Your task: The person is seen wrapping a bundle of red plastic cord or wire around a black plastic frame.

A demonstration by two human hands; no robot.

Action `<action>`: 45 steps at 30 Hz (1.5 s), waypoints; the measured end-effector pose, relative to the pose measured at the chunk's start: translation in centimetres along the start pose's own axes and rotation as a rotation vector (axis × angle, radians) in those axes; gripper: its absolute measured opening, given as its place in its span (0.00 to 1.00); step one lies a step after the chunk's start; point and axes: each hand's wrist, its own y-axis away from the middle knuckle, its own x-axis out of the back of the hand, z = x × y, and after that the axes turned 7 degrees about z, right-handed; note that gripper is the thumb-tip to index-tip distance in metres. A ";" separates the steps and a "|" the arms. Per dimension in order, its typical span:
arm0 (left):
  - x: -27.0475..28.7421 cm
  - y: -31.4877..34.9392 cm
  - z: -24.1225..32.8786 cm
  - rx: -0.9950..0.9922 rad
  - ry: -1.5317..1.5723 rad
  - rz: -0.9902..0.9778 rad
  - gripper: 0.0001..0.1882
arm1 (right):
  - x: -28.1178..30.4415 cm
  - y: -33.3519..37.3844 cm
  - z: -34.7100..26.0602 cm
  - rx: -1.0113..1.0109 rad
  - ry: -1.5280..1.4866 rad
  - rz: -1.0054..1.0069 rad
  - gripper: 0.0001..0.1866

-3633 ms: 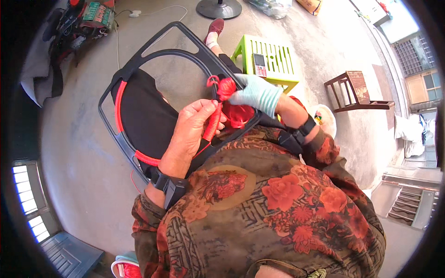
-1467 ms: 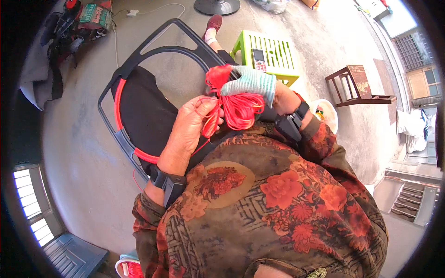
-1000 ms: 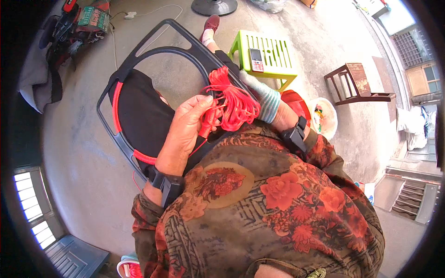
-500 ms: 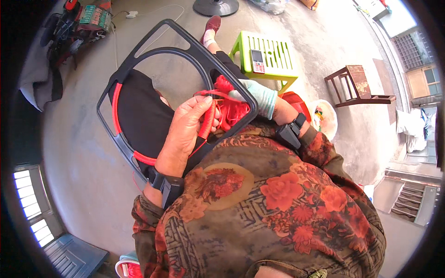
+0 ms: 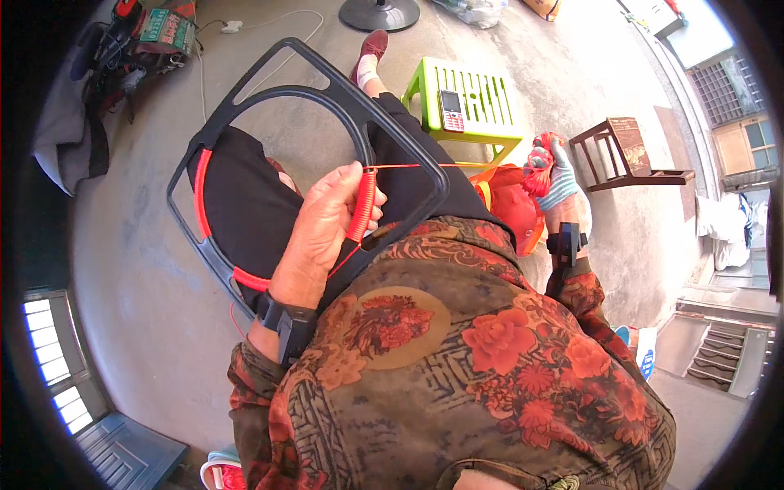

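Note:
A black frame (image 5: 351, 102) with a round inner ring rests across my legs. Red cord is wound around parts of the ring, and my bare left hand (image 5: 320, 222) is closed around it at one tight red coil (image 5: 363, 208), thumb at the coil's upper end. My right hand (image 5: 560, 181), in a pale striped glove, is held out to the right, gripping a bundle of red cord (image 5: 539, 163). Between the hands a single red strand (image 5: 404, 166) stretches across the frame. Another loose end hangs below the coil.
A green plastic stool (image 5: 490, 106) ahead carries a mobile phone (image 5: 452, 110). Beside my right hand is an orange-red bag or container (image 5: 516, 204). A wooden chair (image 5: 625, 155) stands farther right. A round black base (image 5: 380, 14) and a white cable (image 5: 314, 37) are on the floor.
My right hand has moved from the frame out to the right with the cord bundle, drawing the strand out straight. My left hand keeps its hold on the coil.

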 end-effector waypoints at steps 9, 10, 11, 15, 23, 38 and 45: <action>0.1 0.2 0.1 -0.020 -0.001 -0.002 0.08 | -10.8 0.7 6.4 0.545 1.563 0.090 0.23; 0.0 0.4 0.0 -0.021 -0.006 -0.001 0.08 | -13.5 1.7 7.3 0.644 1.619 0.067 0.23; -0.4 0.4 0.0 -0.030 -0.026 0.002 0.08 | -13.3 0.1 8.4 0.751 1.568 0.021 0.24; -0.5 0.9 0.3 0.018 -0.073 -0.033 0.08 | -17.9 -1.3 13.3 0.555 1.284 -0.016 0.26; -1.2 1.6 0.6 0.163 0.019 -0.104 0.11 | -18.5 4.8 14.2 -0.445 0.421 -0.521 0.24; 0.4 0.5 -0.6 -0.016 -0.080 0.009 0.10 | -19.9 5.2 11.2 -0.234 1.260 -0.544 0.14; 0.3 0.5 -0.4 0.013 -0.017 -0.011 0.10 | -14.6 6.1 10.4 -0.253 1.093 -0.512 0.17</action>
